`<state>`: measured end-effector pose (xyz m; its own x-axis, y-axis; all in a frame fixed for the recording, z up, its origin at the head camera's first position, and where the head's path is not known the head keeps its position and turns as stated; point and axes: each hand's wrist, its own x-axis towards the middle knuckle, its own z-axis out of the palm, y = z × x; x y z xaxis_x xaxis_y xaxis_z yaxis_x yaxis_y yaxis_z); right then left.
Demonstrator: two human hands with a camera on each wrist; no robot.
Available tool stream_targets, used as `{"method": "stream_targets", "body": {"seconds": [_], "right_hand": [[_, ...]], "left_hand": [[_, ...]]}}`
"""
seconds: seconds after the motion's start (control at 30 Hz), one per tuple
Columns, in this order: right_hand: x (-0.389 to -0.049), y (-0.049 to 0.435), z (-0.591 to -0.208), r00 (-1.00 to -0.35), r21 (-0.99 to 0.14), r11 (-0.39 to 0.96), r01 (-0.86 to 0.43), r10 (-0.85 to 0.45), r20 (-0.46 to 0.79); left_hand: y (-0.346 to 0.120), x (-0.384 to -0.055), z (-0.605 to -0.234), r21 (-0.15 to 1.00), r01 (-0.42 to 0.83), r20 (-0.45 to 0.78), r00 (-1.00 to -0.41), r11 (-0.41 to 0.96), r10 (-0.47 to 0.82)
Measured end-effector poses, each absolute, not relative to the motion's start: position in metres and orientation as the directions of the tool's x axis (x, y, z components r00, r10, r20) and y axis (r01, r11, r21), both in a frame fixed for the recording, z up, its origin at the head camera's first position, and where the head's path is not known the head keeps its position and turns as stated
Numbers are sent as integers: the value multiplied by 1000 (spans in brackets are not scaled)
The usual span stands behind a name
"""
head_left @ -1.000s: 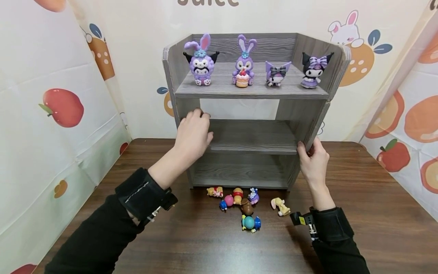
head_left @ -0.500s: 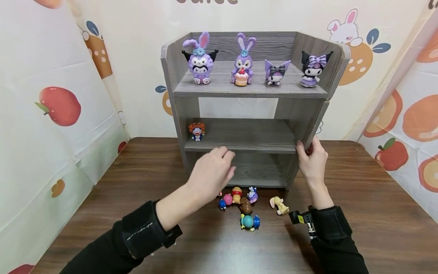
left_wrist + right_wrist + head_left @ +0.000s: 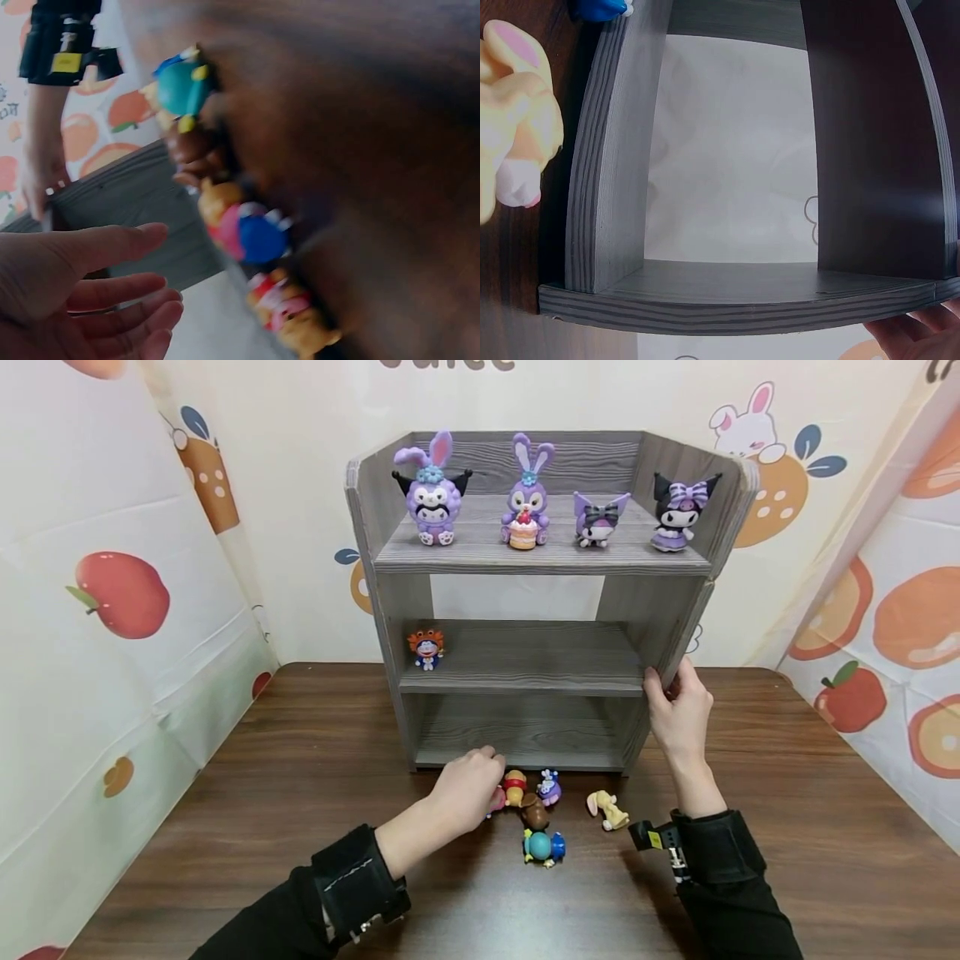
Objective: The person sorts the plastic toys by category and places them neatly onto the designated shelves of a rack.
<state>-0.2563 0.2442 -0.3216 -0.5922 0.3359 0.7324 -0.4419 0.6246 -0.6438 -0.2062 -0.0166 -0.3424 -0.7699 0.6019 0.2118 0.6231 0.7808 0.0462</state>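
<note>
My left hand [image 3: 467, 787] is just above the tabletop figurines, hiding some of them in the head view. In the left wrist view its thumb and fingers are apart, holding nothing. Nearby lie a Winnie the Pooh figurine [image 3: 304, 330], a blue-and-pink figurine [image 3: 262, 236], a brown figurine [image 3: 535, 812] and a teal-and-blue figurine [image 3: 543, 846]. My right hand [image 3: 681, 710] grips the right side panel of the grey wooden shelf [image 3: 525, 681], thumb in front. A small figurine with an orange crab-like headpiece [image 3: 427, 649] stands at the left of the middle tier.
Several purple figurines stand along the top tier, among them a rabbit with a cake [image 3: 525, 510]. A cream long-eared figurine [image 3: 607, 810] lies apart on the brown table [image 3: 300, 860]. A printed cloth backdrop [image 3: 300, 510] hangs behind the shelf.
My left hand has let go of the orange-topped figurine on the middle tier and come down to the tabletop figurines. My right hand keeps its grip on the shelf.
</note>
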Motion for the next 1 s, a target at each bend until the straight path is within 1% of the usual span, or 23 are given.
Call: {"method": "stream_targets", "body": {"seconds": [0.17,0.3,0.43,0.6,0.73,0.9,1.0], "right_hand": [[-256,243,-322,-593,-645,618,-449,333,733],[-256,243,-321,-597,-646,620,-446,332,730],[-255,243,-321,-600,-648,624,-438,334,727],[-256,244,-321,-601,-643,627,-441,326,730],[-256,244,-321,-600,-641,624,-447,323,732],[-256,244,-320,-600,-639,621,-453,318,734],[-256,244,-321,-598,-637,622,-456,316,737]], "left_hand": [[-13,-208,-360,33,607,175,-786,794,593],[-9,-210,-366,48,592,107,-804,804,585],[-6,-211,-369,48,577,70,-816,816,573],[-1,-214,-372,32,559,64,-828,828,557],[1,-216,-373,28,564,81,-824,825,560],[-3,-217,-373,90,578,91,-816,811,571],[-8,-217,-372,161,586,108,-810,794,576]]}}
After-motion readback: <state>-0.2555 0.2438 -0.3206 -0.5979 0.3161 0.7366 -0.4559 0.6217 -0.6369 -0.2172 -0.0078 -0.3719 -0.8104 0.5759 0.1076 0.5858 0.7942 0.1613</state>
